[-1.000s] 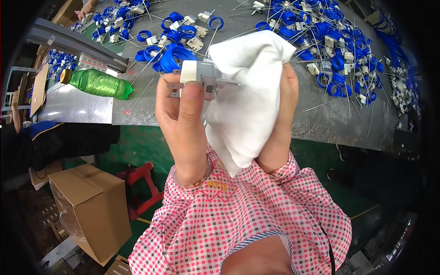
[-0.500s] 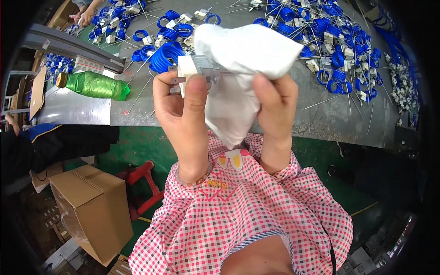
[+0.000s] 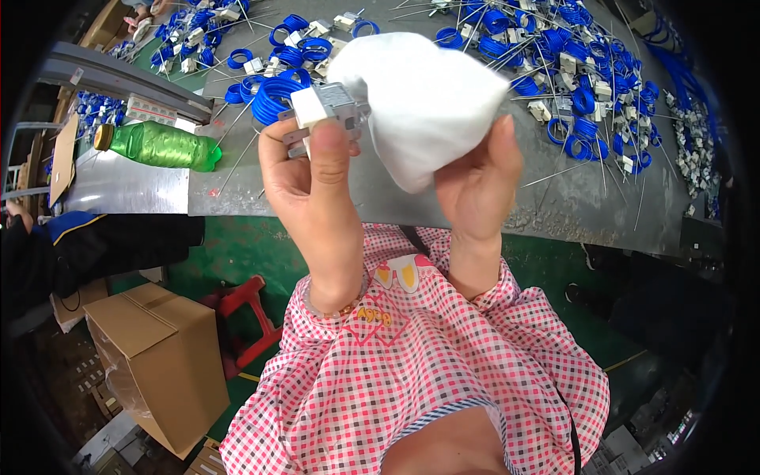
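My left hand (image 3: 317, 186) pinches a thermostat (image 3: 314, 105) between thumb and fingers. It has a white block, a grey metal body and flat metal terminals. A blue coiled tube (image 3: 273, 99) shows just beyond it; whether it joins this thermostat I cannot tell. In my right hand (image 3: 484, 182) is a white cloth (image 3: 431, 103), bunched and draped over the fingers, which are partly hidden under it. The cloth's left edge reaches close to the metal side of the thermostat. Both hands are raised above the near edge of the grey worktable (image 3: 546, 214).
Heaps of similar thermostats with blue coils (image 3: 582, 87) and thin metal rods cover the far and right table. A green bottle (image 3: 162, 146) lies at left, near a metal rail (image 3: 127, 75). Below stand a cardboard box (image 3: 162, 356) and a red stool (image 3: 253, 317). Another person's hand (image 3: 142, 28) shows far left.
The cloth has swung up and bunched over my right hand, its hanging end gone from below. My right hand has turned, palm more in view. The thermostat has tilted slightly in my left hand.
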A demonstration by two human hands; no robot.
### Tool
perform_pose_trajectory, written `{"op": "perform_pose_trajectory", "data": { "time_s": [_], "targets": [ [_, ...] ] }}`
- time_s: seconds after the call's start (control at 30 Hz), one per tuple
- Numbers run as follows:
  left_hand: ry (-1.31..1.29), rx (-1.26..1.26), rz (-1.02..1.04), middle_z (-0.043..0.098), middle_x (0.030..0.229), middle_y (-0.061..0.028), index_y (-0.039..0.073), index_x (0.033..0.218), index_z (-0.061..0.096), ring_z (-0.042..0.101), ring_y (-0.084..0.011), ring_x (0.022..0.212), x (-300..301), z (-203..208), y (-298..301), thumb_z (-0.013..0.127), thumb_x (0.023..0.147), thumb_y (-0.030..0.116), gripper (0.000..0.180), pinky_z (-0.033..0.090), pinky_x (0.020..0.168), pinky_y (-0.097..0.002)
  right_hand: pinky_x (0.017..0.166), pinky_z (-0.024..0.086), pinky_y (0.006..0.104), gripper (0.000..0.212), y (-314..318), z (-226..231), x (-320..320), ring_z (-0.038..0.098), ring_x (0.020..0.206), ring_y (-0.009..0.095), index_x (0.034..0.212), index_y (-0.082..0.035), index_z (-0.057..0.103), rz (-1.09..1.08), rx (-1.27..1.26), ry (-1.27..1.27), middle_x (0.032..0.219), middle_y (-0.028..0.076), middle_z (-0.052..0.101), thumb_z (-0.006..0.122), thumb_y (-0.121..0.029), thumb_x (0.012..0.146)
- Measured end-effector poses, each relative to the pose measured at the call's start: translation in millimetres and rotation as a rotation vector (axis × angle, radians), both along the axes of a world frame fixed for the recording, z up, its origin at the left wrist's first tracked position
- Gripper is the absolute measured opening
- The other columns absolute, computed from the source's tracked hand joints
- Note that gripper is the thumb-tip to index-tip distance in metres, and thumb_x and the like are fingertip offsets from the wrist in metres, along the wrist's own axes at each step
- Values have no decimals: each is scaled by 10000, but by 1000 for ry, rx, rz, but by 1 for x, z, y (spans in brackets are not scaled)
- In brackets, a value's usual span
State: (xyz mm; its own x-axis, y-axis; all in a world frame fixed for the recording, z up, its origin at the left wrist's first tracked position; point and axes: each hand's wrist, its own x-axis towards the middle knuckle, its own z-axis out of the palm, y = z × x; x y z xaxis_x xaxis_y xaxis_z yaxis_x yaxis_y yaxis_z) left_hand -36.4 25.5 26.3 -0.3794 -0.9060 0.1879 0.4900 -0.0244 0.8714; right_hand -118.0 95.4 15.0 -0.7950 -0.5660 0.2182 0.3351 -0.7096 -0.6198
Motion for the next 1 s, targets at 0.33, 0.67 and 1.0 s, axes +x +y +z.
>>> {"op": "perform_pose_trajectory", "data": {
  "time_s": [0.33, 0.67, 1.0],
  "targets": [
    [10, -28, -55, 510, 849, -42, 25, 924, 399, 480, -67, 733, 1, 5, 6, 644, 731, 123, 327, 382, 649, -193, 736, 414, 240, 476, -6, -8, -1, 528, 864, 122, 1064, 43, 468, -176, 250, 472, 948, 69, 551, 632, 13, 619],
    [-42, -13, -132, 525, 794, -37, 25, 881, 420, 483, -65, 702, 6, 5, 0, 659, 710, 94, 302, 389, 622, -190, 707, 436, 269, 365, 4, -3, -6, 546, 803, 146, 996, 62, 525, -138, 318, 639, 929, 108, 572, 626, -58, 666],
    [-7, 40, -143, 534, 793, -41, 21, 886, 428, 491, -65, 690, 3, 5, 1, 645, 722, 95, 282, 394, 610, -189, 686, 446, 231, 344, 1, -9, -2, 552, 808, 114, 996, 43, 526, -69, 161, 316, 919, 59, 570, 616, 29, 665]
  ]
}}
